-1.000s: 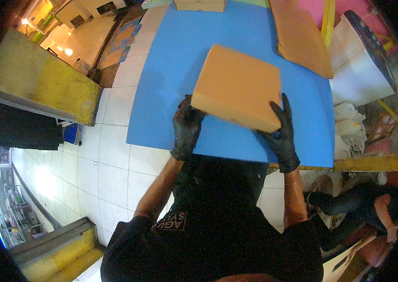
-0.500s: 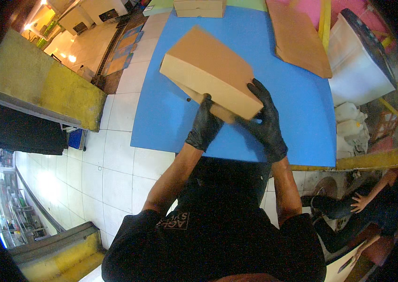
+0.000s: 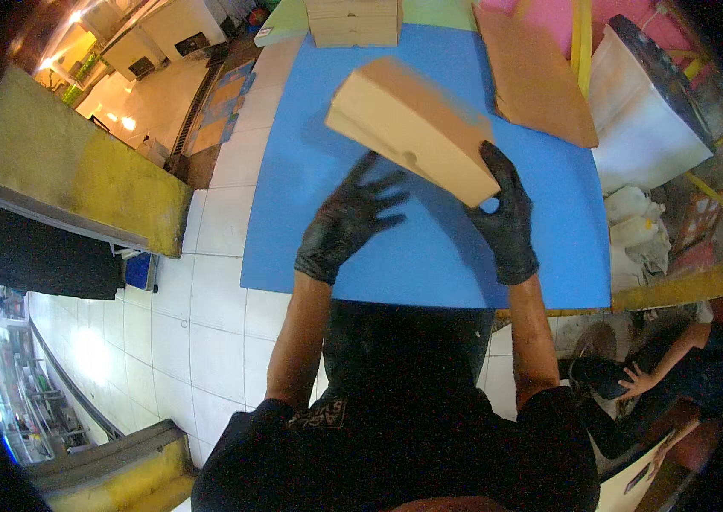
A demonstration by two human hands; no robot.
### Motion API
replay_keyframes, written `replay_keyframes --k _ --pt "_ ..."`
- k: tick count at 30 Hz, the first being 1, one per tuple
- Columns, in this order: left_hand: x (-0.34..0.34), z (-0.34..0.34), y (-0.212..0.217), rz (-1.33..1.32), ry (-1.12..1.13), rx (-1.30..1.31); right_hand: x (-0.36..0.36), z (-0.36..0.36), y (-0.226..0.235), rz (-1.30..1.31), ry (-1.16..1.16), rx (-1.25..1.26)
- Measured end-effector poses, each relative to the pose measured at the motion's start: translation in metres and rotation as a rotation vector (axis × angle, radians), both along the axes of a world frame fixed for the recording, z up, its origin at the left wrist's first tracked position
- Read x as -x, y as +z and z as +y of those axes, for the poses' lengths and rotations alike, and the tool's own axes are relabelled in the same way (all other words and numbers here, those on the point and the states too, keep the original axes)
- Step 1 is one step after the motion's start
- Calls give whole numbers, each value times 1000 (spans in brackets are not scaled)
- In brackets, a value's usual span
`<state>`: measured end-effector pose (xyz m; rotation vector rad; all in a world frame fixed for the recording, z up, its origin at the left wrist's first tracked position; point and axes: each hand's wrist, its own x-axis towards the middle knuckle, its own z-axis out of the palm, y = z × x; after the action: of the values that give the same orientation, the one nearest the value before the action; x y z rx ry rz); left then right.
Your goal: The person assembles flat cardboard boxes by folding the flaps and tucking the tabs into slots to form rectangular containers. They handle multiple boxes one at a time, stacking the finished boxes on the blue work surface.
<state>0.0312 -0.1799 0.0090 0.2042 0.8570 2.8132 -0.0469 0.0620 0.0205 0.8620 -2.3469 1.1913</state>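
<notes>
A closed brown cardboard box (image 3: 413,141) is held tilted above a blue tabletop (image 3: 293,239), its far edge smeared by motion. My right hand (image 3: 505,222), in a black glove, grips the box's near right corner between thumb and fingers. Just left of the box, my left hand (image 3: 346,218), gloved in black too, has its fingers spread and holds nothing. A gap shows between most of that hand and the box; whether a fingertip touches the lower edge, I cannot tell.
Stacked cardboard boxes (image 3: 353,24) stand at the table's far end. A flat cardboard sheet (image 3: 541,85) lies along the far right edge. Beyond it is a white bin-like container (image 3: 647,111) with a dark top. Another person's hand (image 3: 635,381) rests on a dark-clothed leg at lower right.
My left hand has let go of the box and drawn back to the left, fingers spreading. The box, in my right hand, has shifted right and turned more onto its side.
</notes>
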Motion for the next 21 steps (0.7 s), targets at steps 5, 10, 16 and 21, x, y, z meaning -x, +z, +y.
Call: replay_keyframes --k 5,10,16,21 --pt "20 -34 -1 -179 218 164 11 11 7 68 63 -205" --pt "48 -31 -7 -258 408 409 26 10 -7 97 25 -272" --pt "82 -24 -23 -125 580 317 41 0 -10 -174 109 103" --pt "129 -14 -31 -1 564 374 81 -20 0 -737 174 889"
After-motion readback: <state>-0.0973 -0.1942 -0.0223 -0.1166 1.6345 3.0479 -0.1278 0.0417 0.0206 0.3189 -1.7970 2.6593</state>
